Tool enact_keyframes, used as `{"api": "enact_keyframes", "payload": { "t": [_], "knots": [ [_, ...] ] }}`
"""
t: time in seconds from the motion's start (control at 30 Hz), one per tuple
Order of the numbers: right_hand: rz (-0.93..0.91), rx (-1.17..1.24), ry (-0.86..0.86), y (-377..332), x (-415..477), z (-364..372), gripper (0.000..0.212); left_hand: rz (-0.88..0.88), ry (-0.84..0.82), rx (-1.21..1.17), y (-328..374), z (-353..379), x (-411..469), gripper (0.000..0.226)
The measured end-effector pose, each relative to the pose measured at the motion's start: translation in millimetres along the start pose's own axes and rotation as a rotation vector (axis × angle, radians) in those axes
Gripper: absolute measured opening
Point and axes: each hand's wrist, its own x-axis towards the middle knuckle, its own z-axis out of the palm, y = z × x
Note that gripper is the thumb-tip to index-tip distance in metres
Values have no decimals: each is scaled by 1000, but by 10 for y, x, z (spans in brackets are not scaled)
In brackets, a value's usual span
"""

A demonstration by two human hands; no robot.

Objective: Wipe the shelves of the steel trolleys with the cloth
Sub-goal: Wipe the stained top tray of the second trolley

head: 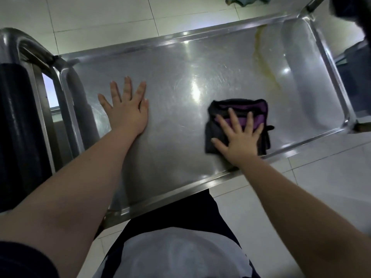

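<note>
Both arms are uncovered from elbow to wrist: left forearm (80, 177), right forearm (291, 197). A dark sleeve (24, 257) edges the lower left of the frame. At bottom centre, a pale grey top (170, 253) sits over dark trousers (200, 213).

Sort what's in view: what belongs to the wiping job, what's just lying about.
Job: cloth, pressed flat by the right hand; trolley shelf, with the left hand flat on it; yellowish streak on the shelf.
Lying about: teal fabric on the floor beyond the trolley; dark object at the far right corner.
</note>
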Motion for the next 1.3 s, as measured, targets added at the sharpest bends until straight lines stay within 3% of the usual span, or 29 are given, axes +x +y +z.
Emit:
{"api": "enact_keyframes", "payload": {
  "t": [0.13, 0.2, 0.3, 0.43, 0.5, 0.57, 0.77, 0.9, 1.03, 1.1, 1.2, 1.3],
  "knots": [
    [-332, 25, 109, -1119, -457, 88, 74, -1, -20, -13, -47, -20, 18, 53],
    [-400, 39, 130, -1341, -585, 90, 72, 8, -27, -11, -78, -18, 32, 53],
    [-357, 29, 134, -938, -553, 88, 71, 34, -20, -26, -109, -11, 27, 53],
    [-79, -47, 29, 113, -475, 105, 74, 45, -5, -8, -89, 5, 2, 54],
    [-24, -64, -15, 318, -436, 112, 73, 38, -8, 9, -68, 12, -5, 55],
    [-44, -70, -19, 148, -446, 113, 73, 31, -14, 11, -53, 11, -14, 55],
    [-354, 16, 59, -896, -535, 128, 71, 23, -4, -2, -56, -15, -63, 54],
    [-319, 57, 136, -1152, 501, -157, 69, 2, 16, 1, -24, -30, -66, 57],
    [-230, 35, 46, -1413, 1904, -634, 74, 11, 63, -7, -34, -9, -66, 57],
    [-218, 4, 19, -1474, 2117, -720, 76, 11, 75, -18, -29, -7, -45, 57],
    [-299, 20, 63, -1339, 1682, -545, 73, -8, 62, -19, -6, -7, -34, 57],
    [-420, 58, 126, -1099, 630, -195, 72, -9, 48, -10, 2, -12, -62, 58]
  ]
}}
